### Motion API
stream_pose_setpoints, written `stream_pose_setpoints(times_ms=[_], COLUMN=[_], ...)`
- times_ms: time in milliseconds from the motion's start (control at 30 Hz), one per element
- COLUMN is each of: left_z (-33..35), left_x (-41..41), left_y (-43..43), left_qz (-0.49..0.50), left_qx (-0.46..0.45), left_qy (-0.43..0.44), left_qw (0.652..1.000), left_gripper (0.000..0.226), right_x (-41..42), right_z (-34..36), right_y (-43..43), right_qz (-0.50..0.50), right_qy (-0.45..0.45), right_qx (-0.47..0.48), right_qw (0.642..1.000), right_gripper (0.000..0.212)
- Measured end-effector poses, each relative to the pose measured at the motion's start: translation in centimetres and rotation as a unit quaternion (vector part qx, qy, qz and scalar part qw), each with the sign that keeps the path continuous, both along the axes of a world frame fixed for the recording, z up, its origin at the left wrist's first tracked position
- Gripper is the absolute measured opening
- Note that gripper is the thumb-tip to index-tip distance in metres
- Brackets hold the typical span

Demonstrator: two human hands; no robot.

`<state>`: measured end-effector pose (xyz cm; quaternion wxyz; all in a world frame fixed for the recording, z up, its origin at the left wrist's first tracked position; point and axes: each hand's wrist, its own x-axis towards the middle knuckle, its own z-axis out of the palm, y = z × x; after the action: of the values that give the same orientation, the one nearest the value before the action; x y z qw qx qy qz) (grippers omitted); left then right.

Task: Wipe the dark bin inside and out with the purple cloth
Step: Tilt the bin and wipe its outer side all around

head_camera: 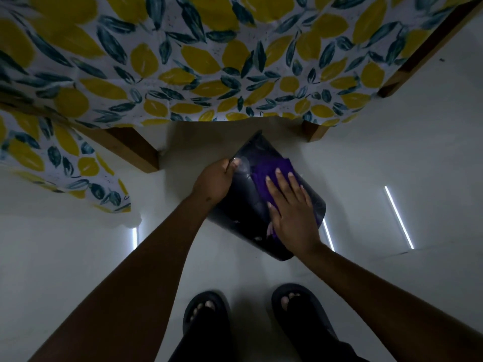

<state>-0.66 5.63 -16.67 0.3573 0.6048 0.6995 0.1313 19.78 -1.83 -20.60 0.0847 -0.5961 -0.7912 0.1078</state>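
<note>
bin: glossy dark plastic bin (243, 205), rounded corners, lying tilted on its side on the pale smooth floor (78, 257), just in front of the table. Mouth end points up-frame toward the table, closed base end nearer the feet, as far as I can tell.
cloth: purple cloth (261, 176), bunched, pressed flat on the bin's upward-facing outer wall. Most of it shows ahead of the fingertips, a strip also shows below the palm near the thumb.
right hand: right hand (292, 218) flat, fingers spread and extended, palm down on the cloth. Not curled around anything, only pressing the cloth against the bin.
left hand: left hand (214, 181) closed around the bin's left edge near the rim, thumb on the outer face, fingers wrapped out of sight behind the edge. Steadies the bin.
table: wooden-framed table covered with a white cloth printed with yellow lemons and dark green leaves (209, 61), fills the upper frame. Brown wooden legs (136, 150) left and right of the bin. Cloth hangs down low at the left.
feet: two feet in black open-toe sandals (206, 314) at bottom centre, apart from the bin.
floor: bright thin light streaks (398, 218) reflected right of the bin.
lighting: dim, bin surface detail hard to read.
</note>
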Motion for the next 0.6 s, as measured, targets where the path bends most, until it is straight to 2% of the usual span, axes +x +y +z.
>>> stream_pose_setpoints(times_ms=[133, 200, 300, 400, 500, 600], left_z=[-0.1, 0.1, 0.2, 0.5, 0.5, -0.2], left_x=[0.1, 0.4, 0.3, 0.4, -0.3, -1.6], left_y=[-0.3, -0.2, 0.0, 0.2, -0.9, -2.9], left_qz=[0.015, 0.013, 0.004, -0.009, 0.039, 0.043], left_qx=[0.011, 0.012, 0.001, 0.0, -0.01, -0.027], left_qy=[-0.007, -0.01, -0.009, -0.036, -0.088, -0.083], left_qw=[1.0, 1.0, 1.0, 0.999, 0.995, 0.995], left_gripper=[0.041, 0.043, 0.046, 0.04, 0.031, 0.041], right_x=[0.8, 0.0, -1.0, -1.5, -1.2, -0.1], right_z=[-2.1, -2.5, -1.3, -0.4, -0.1, 0.3], right_y=[-4.2, -4.0, -1.5, -0.2, -0.2, 1.4], right_qz=[0.11, 0.17, 0.209, 0.146, 0.106, 0.05], right_qy=[-0.091, -0.107, -0.101, -0.063, -0.037, -0.017], right_qx=[0.031, 0.056, 0.078, 0.056, 0.024, -0.002], right_qw=[0.989, 0.978, 0.97, 0.986, 0.993, 0.999], right_gripper=[0.09, 0.092, 0.083, 0.071, 0.065, 0.06])
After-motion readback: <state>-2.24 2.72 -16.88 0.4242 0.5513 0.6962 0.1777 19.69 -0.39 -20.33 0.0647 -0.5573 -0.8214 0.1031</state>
